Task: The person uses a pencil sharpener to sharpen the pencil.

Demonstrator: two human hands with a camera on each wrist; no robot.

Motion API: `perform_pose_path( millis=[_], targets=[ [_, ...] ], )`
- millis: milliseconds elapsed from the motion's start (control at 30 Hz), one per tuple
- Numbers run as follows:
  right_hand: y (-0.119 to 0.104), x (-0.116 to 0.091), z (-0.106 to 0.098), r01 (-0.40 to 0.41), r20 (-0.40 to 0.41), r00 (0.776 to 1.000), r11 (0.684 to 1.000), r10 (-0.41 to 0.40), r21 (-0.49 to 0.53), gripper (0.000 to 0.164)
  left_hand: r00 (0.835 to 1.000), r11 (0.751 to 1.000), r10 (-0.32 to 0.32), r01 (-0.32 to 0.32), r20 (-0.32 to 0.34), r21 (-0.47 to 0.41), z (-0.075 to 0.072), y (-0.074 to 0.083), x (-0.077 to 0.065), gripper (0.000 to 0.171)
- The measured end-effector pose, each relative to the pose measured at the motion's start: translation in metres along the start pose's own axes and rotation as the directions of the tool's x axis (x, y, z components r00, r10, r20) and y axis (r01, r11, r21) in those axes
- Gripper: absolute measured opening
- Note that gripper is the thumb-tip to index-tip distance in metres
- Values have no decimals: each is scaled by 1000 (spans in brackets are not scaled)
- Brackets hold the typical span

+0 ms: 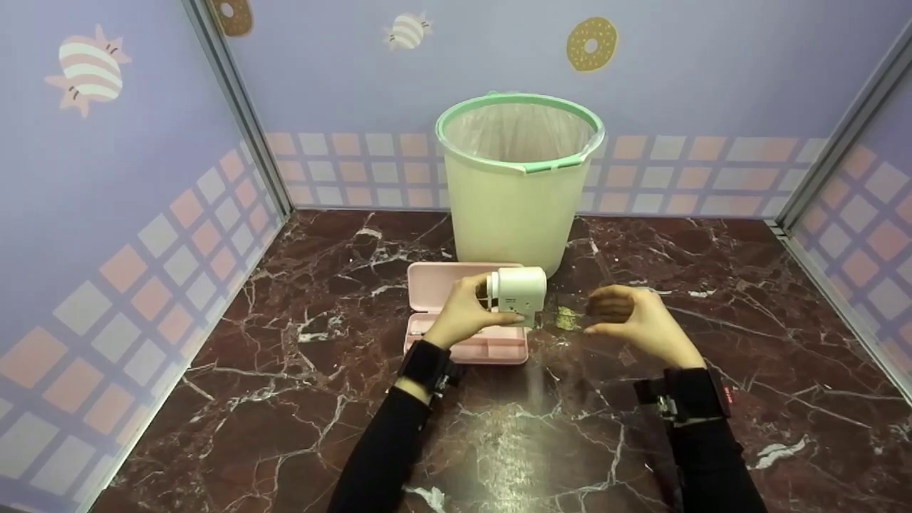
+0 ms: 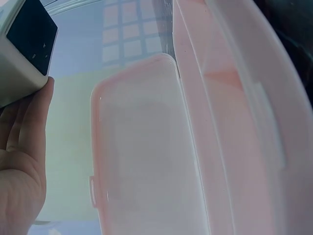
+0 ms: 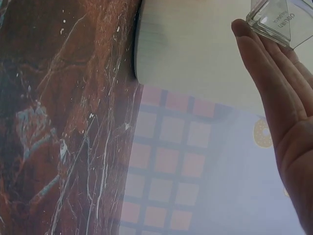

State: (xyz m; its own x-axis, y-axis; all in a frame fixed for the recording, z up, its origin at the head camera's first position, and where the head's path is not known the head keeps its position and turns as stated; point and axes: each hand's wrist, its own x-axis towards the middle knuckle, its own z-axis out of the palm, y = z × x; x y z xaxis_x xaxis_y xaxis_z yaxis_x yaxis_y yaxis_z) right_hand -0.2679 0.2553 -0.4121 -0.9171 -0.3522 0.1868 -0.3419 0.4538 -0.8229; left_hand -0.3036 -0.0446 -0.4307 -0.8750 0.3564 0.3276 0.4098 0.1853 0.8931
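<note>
My left hand [image 1: 462, 311] grips a white, boxy electric pencil sharpener [image 1: 526, 286], thumb below it and fingers at its far side. Its dark panel shows in the left wrist view, where the sharpener [image 2: 22, 58] is at the upper left. To the right, my right hand [image 1: 639, 322] holds a clear plastic shavings container [image 3: 274, 22] between thumb and fingers. Yellowish shavings [image 1: 567, 318] show there, just left of the fingertips. Under and behind the left hand lies an open pink pencil case [image 1: 431, 286], its compartments partly hidden by that hand.
A tall pale trash bin [image 1: 509, 214] with a green rim and a plastic liner stands behind the pencil case. The dark red marbled tabletop [image 1: 271, 399] is bounded by patterned panels [image 1: 342, 85] at the back and both sides.
</note>
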Motion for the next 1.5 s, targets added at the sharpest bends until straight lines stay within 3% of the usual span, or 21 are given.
perform_pose_path(
  millis=[233,467,767,1033,1300,1500],
  targets=[
    [0,-1,-1,11,-10,1000,1000,-11,-7,50,1000,1000,15,-15,17,12,1,0,0,61],
    [-4,-6,-2,-23,-42,999,1000,23,-6,52,1000,1000,-15,14,21,26,0,0,-3,62],
    [-26,-4,-13,22,-212,977,999,-29,-33,55,1000,1000,-5,4,28,13,0,-1,-1,62],
    [-73,20,-34,70,-313,948,997,-53,45,58,999,1000,-6,6,36,17,2,-3,0,63],
    [-115,56,-52,88,-375,925,995,-67,38,58,999,1000,7,-7,49,17,4,-3,1,65],
    [-137,89,-63,90,-441,895,995,-66,35,59,998,999,35,-36,59,27,6,-4,2,60]
  ],
)
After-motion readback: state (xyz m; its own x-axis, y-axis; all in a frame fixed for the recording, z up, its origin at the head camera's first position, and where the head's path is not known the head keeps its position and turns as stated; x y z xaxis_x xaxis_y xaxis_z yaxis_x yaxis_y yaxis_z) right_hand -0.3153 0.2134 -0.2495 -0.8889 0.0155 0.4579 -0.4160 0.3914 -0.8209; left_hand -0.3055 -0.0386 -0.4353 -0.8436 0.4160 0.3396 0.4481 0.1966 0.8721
